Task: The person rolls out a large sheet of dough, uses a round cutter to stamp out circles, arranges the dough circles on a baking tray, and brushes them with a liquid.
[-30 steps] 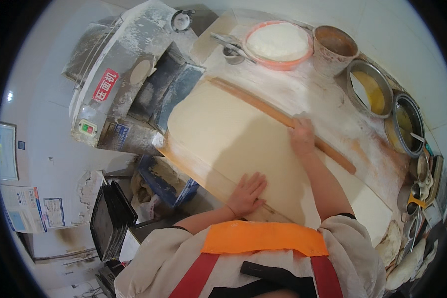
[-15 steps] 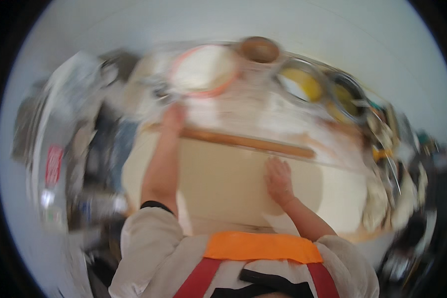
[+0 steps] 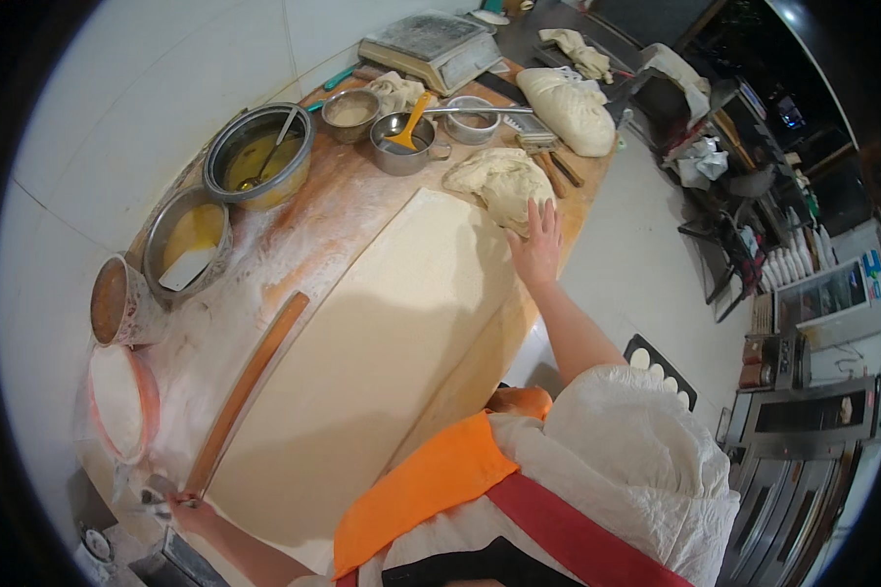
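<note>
Since the frame half a second ago, the view has swung toward the right end of the worktop [image 3: 362, 210], and the right hand [image 3: 536, 245] has gone from the dough sheet [image 3: 372, 323] to the dough lump [image 3: 494, 181] at the sheet's right end. That hand is spread flat, fingers apart, at the lump's near side, gripping nothing. The left hand [image 3: 192, 511] is at the left end of the rolling pin [image 3: 250, 386]; whether it grips the pin or the metal utensil there cannot be told. The pin lies along the sheet's far edge.

The likeliest trouble is sticking: the lump sits against the sheet's end, so a push that way could weld or wrinkle the two. A sideways drag of the right palm might stretch the sheet, and a nudge to the pin could send it rolling.

Along the wall, the orange-pink basin [image 3: 150, 391] holds white powder [image 3: 117, 406]. Next comes a brown-stained tub [image 3: 142, 313], its contents unclear. The steel bowl [image 3: 164, 227] has something yellow and a white scraper [image 3: 186, 267] in it; the deeper pot [image 3: 299, 181] holds yellowish liquid and a ladle. An orange-handled tool [image 3: 413, 122] leans in the steel cup [image 3: 406, 161], where a bump could tip it out.
</note>
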{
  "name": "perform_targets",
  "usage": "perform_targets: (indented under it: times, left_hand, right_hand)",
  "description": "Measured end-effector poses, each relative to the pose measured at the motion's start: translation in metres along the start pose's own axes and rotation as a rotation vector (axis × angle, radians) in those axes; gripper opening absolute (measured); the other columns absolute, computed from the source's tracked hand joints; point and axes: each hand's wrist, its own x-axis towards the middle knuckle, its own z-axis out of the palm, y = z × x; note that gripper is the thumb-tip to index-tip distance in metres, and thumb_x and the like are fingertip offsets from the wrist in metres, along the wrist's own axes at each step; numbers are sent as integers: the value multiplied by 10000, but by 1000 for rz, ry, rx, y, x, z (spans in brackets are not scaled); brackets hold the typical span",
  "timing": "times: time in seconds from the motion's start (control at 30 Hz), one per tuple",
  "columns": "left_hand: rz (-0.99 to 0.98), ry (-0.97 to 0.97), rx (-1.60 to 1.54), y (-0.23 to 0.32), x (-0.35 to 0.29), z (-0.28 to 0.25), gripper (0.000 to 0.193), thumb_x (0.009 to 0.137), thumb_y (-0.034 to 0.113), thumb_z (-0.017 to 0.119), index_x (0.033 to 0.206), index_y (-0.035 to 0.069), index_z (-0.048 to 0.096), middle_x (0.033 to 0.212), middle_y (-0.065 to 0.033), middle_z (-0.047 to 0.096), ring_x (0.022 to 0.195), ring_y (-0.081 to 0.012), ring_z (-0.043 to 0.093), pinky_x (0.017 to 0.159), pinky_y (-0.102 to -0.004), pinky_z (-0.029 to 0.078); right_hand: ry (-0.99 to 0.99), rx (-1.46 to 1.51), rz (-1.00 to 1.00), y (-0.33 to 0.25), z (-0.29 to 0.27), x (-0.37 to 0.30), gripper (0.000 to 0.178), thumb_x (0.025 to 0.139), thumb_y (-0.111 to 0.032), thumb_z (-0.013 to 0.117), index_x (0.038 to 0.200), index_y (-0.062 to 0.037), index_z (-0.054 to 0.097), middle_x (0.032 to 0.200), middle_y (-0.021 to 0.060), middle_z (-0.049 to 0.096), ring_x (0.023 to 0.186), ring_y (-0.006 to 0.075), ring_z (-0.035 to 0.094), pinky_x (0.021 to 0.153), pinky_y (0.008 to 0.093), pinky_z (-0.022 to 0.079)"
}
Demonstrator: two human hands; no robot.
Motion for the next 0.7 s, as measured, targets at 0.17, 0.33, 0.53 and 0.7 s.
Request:
perform_targets:
  times: [0.17,0.33,0.53,0.7]
  left_hand:
    - [-51,-553,94,-51,-177,-9,175,850,123,570,700,112,480,592,26,414,542,-74,400,535,-203,355]
    - [-254,-766,507,-101,-364,46,236,797,93,594,1021,39,540,659,7,501,495,-81,459,444,-249,379]
    - [-160,-1466,1046,-125,-481,113,245,785,168,649,983,38,586,699,-41,557,606,-150,537,557,-309,436]
    - [205,-1763,1180,-147,-517,148,274,772,185,663,1006,64,587,687,-71,542,634,-157,522,601,-311,438]
  right_hand:
    - [5,-171,-107,27,43,67,728,770,-301,718,1408,-246,374,1505,136,245,1383,424,182,1019,711,181]
    - [-17,-173,-292,60,63,145,714,771,-337,709,1401,-263,383,1479,110,284,1344,399,248,987,714,232]
    - [-344,-100,-285,70,33,181,696,763,-411,710,1377,-225,441,1499,116,290,1389,397,196,1044,650,223]
    - [-543,513,-988,7,-82,121,744,704,-459,744,1311,-93,516,1355,186,476,1321,361,371,1086,553,226]
